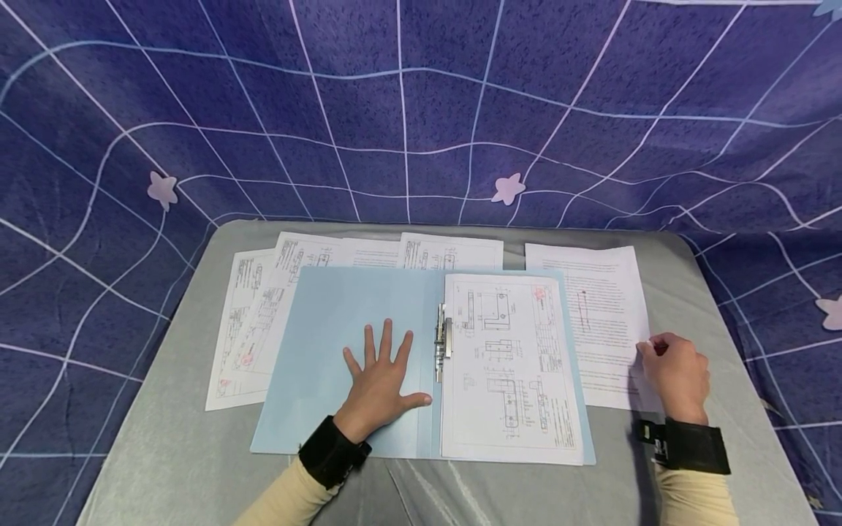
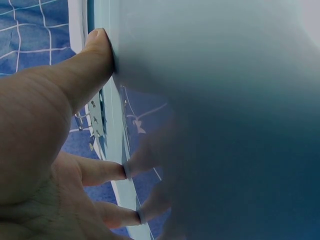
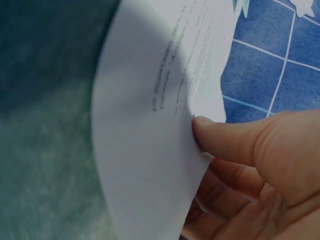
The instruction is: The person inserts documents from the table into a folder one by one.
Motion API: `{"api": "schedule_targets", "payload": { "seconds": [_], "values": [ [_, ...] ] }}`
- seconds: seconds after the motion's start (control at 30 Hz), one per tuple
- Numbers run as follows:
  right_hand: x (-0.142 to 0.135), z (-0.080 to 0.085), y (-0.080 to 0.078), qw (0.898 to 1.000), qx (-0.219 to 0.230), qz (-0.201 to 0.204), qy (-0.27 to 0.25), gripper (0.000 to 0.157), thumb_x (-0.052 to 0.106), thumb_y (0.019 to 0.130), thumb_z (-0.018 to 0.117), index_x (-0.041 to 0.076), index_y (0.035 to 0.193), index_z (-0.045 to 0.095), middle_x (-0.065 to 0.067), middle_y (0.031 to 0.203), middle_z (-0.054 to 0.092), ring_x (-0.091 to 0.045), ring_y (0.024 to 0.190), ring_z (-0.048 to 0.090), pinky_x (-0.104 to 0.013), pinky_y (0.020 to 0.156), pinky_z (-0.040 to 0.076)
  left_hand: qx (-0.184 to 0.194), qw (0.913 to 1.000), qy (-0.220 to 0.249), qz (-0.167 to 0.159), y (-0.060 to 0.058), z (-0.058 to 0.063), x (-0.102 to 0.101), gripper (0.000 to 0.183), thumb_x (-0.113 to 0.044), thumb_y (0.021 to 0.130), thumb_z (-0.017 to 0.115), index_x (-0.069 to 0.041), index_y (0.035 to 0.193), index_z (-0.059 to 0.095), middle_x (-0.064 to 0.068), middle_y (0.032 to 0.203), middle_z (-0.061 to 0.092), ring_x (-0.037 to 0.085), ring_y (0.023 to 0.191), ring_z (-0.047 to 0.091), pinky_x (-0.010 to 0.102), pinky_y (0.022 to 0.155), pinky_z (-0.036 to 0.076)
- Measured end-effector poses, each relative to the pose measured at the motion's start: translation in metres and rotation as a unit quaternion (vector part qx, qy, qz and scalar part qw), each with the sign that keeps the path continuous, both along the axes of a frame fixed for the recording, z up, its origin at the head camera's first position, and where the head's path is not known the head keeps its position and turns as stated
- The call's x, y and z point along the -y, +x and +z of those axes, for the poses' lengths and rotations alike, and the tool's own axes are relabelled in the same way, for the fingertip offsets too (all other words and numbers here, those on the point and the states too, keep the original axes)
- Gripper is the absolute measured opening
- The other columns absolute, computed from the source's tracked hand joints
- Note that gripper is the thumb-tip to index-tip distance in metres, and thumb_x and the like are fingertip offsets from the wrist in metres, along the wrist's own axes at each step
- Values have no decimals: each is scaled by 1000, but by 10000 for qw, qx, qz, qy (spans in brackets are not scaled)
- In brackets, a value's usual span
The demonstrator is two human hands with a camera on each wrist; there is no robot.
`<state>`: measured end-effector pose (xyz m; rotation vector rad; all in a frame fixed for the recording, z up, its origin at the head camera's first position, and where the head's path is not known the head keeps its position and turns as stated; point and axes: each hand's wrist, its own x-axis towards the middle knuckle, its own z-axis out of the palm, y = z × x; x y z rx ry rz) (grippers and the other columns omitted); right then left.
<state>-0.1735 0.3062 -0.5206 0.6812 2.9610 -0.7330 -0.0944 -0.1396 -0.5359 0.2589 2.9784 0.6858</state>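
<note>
A light blue folder (image 1: 342,321) lies opened flat at the middle of the table, with a metal clip (image 1: 441,343) along its spine. On its right half rests a white sheet with technical drawings (image 1: 483,365). My left hand (image 1: 378,387) is spread on the folder's left cover, fingers straight, thumb pointing toward the spine. To the right, my right hand (image 1: 677,372) pinches the right edge of a printed text sheet (image 1: 608,314). In the right wrist view that sheet (image 3: 145,135) bends between thumb and curled fingers. The folder overlaps the sheet's left side.
Several printed sheets (image 1: 237,329) lie partly under the folder at the left and along its far edge. A grey cloth covers the table (image 1: 164,453). Behind it and at both sides hangs a dark blue curtain (image 1: 355,109) with white lines and stars.
</note>
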Motion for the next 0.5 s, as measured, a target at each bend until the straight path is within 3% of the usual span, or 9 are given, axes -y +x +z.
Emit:
{"api": "schedule_targets", "payload": {
  "seconds": [0.33, 0.5],
  "values": [
    [-6, 4, 5, 9922, -1241, 17, 137, 21, 12, 99, 62, -8, 102, 67, -31, 96, 68, -52, 85, 59, -52, 66, 39, -33, 10000, -10, 10, 1, 1, -1, 108, -53, 74, 89, 0, 156, 41, 34, 165, 13, 62, 148, 1, 90, 99, 3],
    [-14, 15, 12, 9865, -1629, -149, 104, 24, 12, 99, 62, -10, 108, 68, -34, 103, 68, -55, 96, 58, -62, 85, 35, -38, 10000, -50, 7, 0, -1, -1, 109, -54, 74, 88, 0, 156, 41, 33, 165, 13, 62, 148, 1, 90, 99, 3]
  ]
}}
